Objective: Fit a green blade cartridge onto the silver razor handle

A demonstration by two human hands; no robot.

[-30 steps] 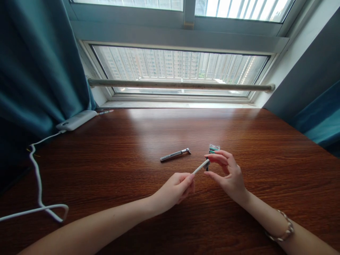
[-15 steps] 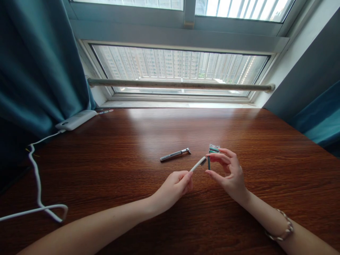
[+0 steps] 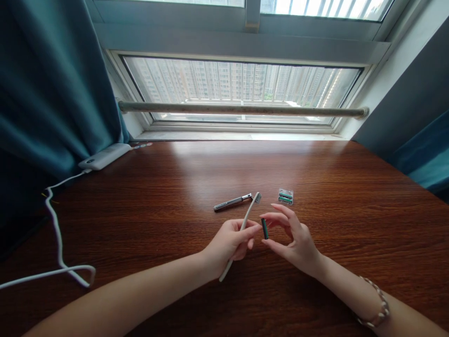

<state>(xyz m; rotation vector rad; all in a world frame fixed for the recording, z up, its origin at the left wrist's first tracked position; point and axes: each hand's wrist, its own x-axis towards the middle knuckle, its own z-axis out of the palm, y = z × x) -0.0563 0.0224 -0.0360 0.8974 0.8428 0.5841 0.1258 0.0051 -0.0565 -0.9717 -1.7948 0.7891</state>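
My left hand (image 3: 234,238) is closed around the handle of a white toothbrush (image 3: 247,216), whose dark-bristled head points up and away. Pinched by its two ends between the thumb and fingers of my right hand (image 3: 293,236) is a small black and green razor cartridge (image 3: 264,229). It is held nearly upright, close to the fingertips of my left hand. Beyond the left hand, a grey razor handle (image 3: 231,202) lies on the table, with the brush head overlapping its tip in view. A clear case (image 3: 286,196) with green and black cartridges lies beyond my right fingers.
The brown wooden table (image 3: 168,187) reaches the window sill. At its far left lies a white device (image 3: 105,157) with a white cable (image 3: 56,234) running forward. A blue curtain (image 3: 52,84) hangs on the left. A metal rail (image 3: 242,109) crosses the window.
The toothbrush has turned from pointing at the cartridge to a steeper tilt, head farther left. My right hand has brought the cartridge left and nearer, leaving the clear case in full view.
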